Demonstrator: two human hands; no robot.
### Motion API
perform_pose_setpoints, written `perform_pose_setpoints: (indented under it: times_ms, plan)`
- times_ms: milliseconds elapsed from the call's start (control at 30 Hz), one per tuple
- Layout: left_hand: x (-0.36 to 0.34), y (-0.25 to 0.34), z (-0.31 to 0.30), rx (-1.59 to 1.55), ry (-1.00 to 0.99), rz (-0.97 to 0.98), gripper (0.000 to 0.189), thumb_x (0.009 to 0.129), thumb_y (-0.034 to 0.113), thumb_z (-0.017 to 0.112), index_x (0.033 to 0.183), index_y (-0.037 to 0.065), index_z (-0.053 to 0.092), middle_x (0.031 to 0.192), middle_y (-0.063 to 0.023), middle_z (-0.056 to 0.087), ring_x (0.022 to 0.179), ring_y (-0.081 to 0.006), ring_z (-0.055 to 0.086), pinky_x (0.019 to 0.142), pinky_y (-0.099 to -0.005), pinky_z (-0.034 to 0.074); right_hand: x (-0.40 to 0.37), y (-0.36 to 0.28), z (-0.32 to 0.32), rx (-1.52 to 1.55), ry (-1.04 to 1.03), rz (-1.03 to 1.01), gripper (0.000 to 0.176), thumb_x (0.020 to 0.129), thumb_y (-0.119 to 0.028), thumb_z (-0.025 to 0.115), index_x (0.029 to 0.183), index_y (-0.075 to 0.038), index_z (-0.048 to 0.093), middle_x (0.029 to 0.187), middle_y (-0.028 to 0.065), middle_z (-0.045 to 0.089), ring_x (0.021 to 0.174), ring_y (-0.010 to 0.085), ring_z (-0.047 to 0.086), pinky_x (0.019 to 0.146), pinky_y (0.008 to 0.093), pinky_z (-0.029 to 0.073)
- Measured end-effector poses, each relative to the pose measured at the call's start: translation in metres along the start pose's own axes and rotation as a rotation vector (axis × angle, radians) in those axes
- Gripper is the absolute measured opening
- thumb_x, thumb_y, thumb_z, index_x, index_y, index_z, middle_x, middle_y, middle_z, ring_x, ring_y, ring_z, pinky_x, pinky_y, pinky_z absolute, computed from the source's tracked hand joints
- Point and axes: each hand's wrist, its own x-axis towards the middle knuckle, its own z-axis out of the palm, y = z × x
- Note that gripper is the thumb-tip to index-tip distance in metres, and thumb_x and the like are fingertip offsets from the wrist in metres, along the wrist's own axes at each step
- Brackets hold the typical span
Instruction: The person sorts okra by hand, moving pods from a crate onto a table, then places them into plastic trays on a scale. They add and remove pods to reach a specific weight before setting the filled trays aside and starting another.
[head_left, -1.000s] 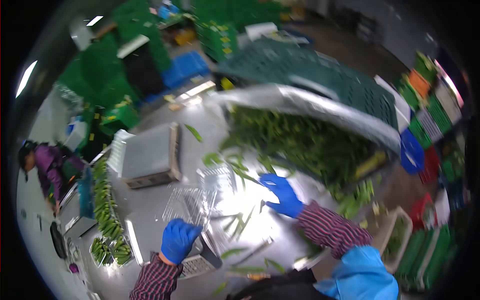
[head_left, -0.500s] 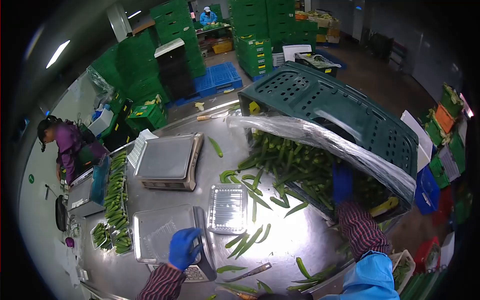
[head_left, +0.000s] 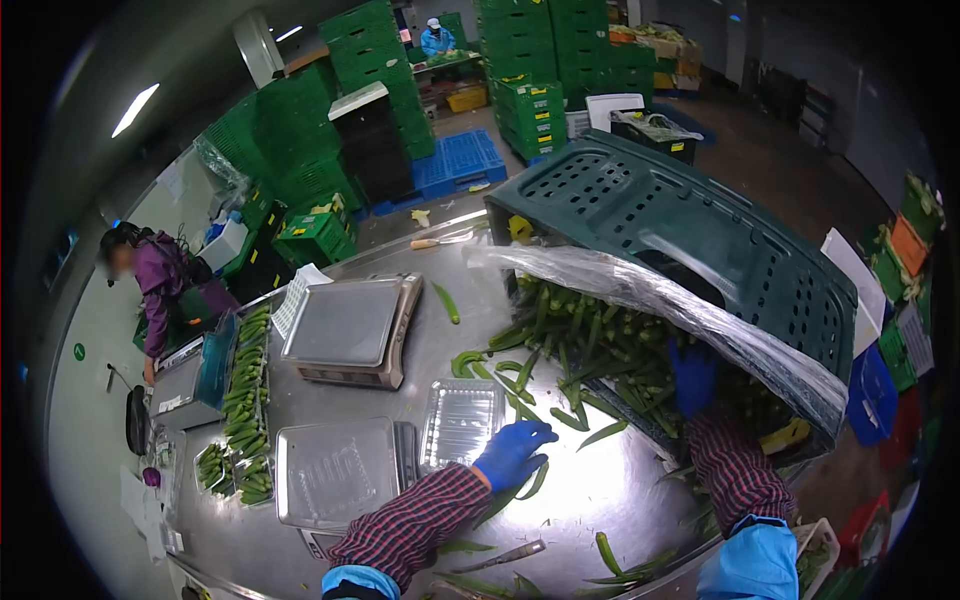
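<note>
My left hand, in a blue glove, is over the steel table at the right edge of a clear plastic tray, above some okra. Its fingers are partly bent and whatever lies under them is hidden. My right hand, also gloved in blue, reaches into a tilted dark green crate lined with clear plastic. It rests among the piled okra, and its fingertips are hard to make out. Loose okra lies between the crate and the tray.
Two scales stand left of the tray. Filled okra trays line the table's left side. A knife lies near the front edge. A person in purple is at the far left; another in blue works at the back.
My left hand has moved right from the near scale to the clear tray's right edge. My right hand remains in the crate, slightly shifted. The whole view has shifted a little.
</note>
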Motion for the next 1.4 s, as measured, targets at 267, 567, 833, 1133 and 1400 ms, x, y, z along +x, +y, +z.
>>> perform_pose_setpoints:
  times_ms: [267,567,833,1133,1400]
  plan:
    - [-0.002,-0.017,0.043,-0.223,0.004,-0.194,0.031,0.081,0.02,0.066,0.109,0.007,0.059,0.102,-0.0131,0.061,0.094,-0.0288,0.059,0.084,-0.0358,0.046,0.003,-0.002,0.046,-0.064,0.151,0.013,0.06,0.084,-0.006,0.046,0.14,-0.025,0.033,0.081,0.0112,0.055,0.064,0.0222,0.055,0.058,0.0373,0.047]
    - [0.043,-0.013,0.096,-0.427,-0.097,-0.289,0.027,0.08,0.013,0.064,0.107,0.007,0.061,0.102,-0.0098,0.061,0.096,-0.0254,0.06,0.084,-0.0325,0.048,0.002,-0.002,-0.005,0.313,0.079,-0.084,0.057,0.081,-0.006,0.047,0.135,-0.02,0.039,0.104,0.0209,0.053,0.083,0.0376,0.057,0.06,0.0452,0.049]
    - [0.101,-0.01,0.104,-0.231,0.158,-0.119,0.058,0.071,0.018,0.072,0.123,0.007,0.049,0.123,-0.016,0.05,0.115,-0.0342,0.047,0.097,-0.0395,0.04,-0.027,-0.03,-0.021,0.567,-0.293,0.213,0.083,0.061,-0.009,0.073,0.136,-0.015,0.037,0.121,0.0179,0.046,0.099,0.0358,0.053,0.081,0.0411,0.048]
    - [0.183,-0.046,0.135,-0.267,0.131,-0.154,0.079,0.067,0.027,0.076,0.13,-0.003,0.039,0.128,-0.0237,0.046,0.118,-0.0362,0.046,0.099,-0.0398,0.038,-0.101,-0.06,-0.031,1.755,0.01,1.051,0.075,0.069,-0.011,0.075,0.132,0.001,0.037,0.126,0.0136,0.047,0.115,0.0234,0.047,0.095,0.0319,0.039]
    - [0.233,-0.033,0.141,-0.001,-0.113,-0.425,0.117,0.06,0.075,0.063,0.134,-0.009,0.029,0.136,-0.0317,0.031,0.123,-0.035,0.041,0.103,-0.0394,0.036,-0.066,-0.066,-0.008,2.191,0.006,1.639,0.042,0.082,-0.022,0.066,0.12,-0.01,0.052,0.113,0.0026,0.057,0.106,0.0168,0.051,0.09,0.0322,0.039]
